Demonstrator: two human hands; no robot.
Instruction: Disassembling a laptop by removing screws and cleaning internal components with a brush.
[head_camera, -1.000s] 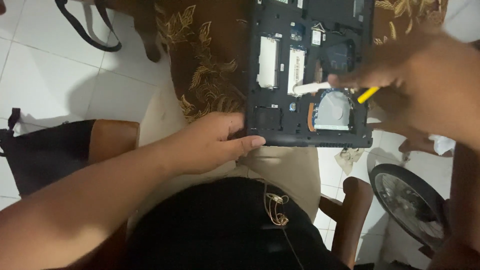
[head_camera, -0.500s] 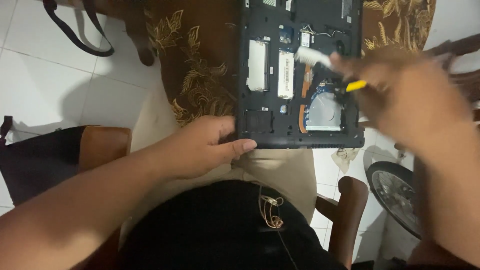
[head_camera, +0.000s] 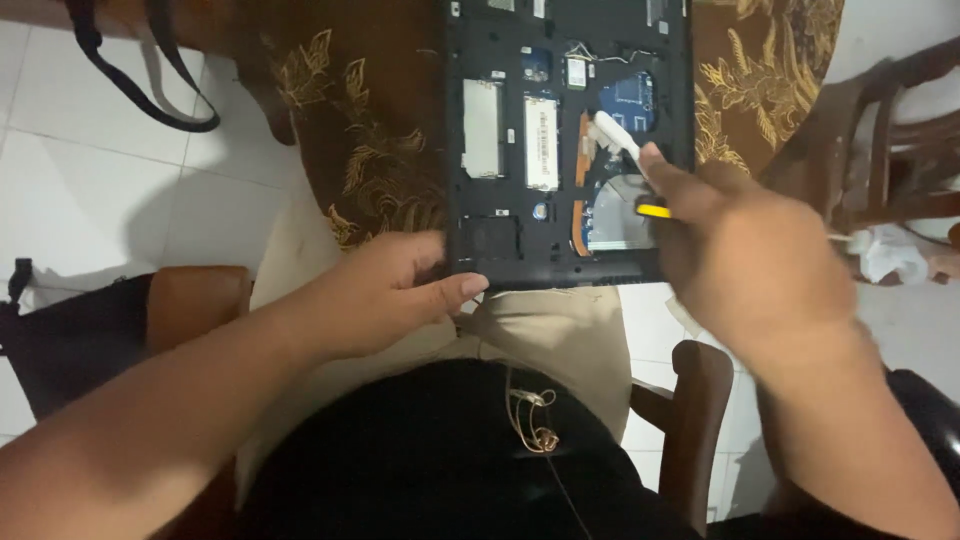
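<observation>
Right hand (head_camera: 745, 250): grip closed around a small tool with a yellow handle and white brush-like tip (head_camera: 618, 135), the tip resting over the copper heat pipe (head_camera: 583, 150) inside an opened black laptop base with exposed circuit boards (head_camera: 500, 235). The silver fan housing (head_camera: 615, 215) lies just beside the fingers (head_camera: 660, 165). Left hand (head_camera: 385, 290): grip clasped on the near left corner of the laptop base, thumb along its front edge. The base lies on a tabletop covered by a brown cloth with gold leaf pattern (head_camera: 375, 150), its near edge overhanging the lap. A crumpled white tissue (head_camera: 890, 255) lies to the right, beside a dark wooden chair (head_camera: 880, 130); a black strap (head_camera: 130, 85) hangs at upper left.
</observation>
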